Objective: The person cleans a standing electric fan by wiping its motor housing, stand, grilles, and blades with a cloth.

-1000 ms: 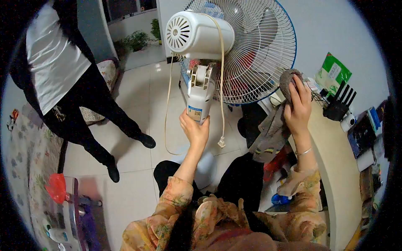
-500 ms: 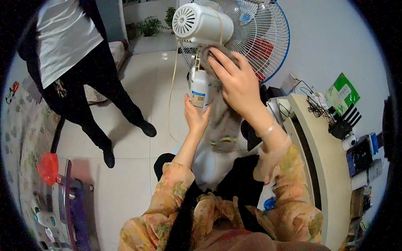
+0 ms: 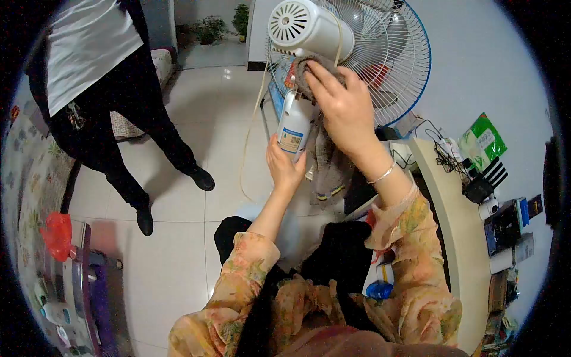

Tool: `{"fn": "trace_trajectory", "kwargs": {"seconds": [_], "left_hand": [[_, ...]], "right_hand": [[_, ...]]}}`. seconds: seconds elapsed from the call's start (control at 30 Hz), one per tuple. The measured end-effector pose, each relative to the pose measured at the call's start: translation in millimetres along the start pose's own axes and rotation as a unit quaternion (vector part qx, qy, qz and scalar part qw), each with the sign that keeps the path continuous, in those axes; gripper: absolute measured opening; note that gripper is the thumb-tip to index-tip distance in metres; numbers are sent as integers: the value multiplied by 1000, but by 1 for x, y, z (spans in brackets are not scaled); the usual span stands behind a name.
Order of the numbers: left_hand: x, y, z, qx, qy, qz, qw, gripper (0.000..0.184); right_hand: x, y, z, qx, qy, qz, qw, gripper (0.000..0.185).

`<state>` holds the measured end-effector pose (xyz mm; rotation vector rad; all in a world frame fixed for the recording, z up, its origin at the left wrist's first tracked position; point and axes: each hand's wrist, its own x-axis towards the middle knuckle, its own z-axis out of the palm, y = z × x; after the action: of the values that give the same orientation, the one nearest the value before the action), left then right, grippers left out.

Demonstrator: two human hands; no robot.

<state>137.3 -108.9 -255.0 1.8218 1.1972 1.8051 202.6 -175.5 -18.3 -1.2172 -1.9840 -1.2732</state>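
A fan with a white motor housing (image 3: 290, 24) and a round wire cage (image 3: 410, 59) stands in front of me. Below the motor is its white neck (image 3: 295, 119), which bears a blue and white label with a square code. My left hand (image 3: 285, 163) is closed around the lower part of this neck. In my right hand (image 3: 345, 104) is a grey-brown cloth (image 3: 326, 157), bunched under the fingers against the joint just beneath the motor. The rest of the cloth hangs down beside the neck, its striped end lowest. My right fingertips are partly sunk in its folds.
A person in dark trousers (image 3: 137, 125) stands on the tiled floor at left. A pale cord (image 3: 242, 172) hangs left of the fan. At right, a cream cabinet (image 3: 458, 238) carries a black router (image 3: 480, 187) and cables. A red bag (image 3: 57, 236) sits on a small rack.
The fan appears farther right and the view has shifted. The cloth still lies against the joint under the motor, and its hanging end has swung right. Both hands keep their hold.
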Motion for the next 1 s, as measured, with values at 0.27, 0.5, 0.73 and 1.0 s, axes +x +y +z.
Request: {"fn": "trace_trajectory", "kwargs": {"seconds": [0.27,0.5,0.73,1.0], "left_hand": [[1,3,0,-11,-3,-25,1000,89],[3,-4,3,-20,-47,-77,996,90],[3,3,-6,-37,-44,-54,997,89],[48,-21,-34,-216,-14,-43,975,45]], "right_hand": [[-16,-4,-6,46,-36,-2,998,48],[-56,-21,10,54,-94,-40,993,42],[-24,30,-44,73,-83,-21,994,49],[-87,100,-85,-1,-15,142,990,60]]}}
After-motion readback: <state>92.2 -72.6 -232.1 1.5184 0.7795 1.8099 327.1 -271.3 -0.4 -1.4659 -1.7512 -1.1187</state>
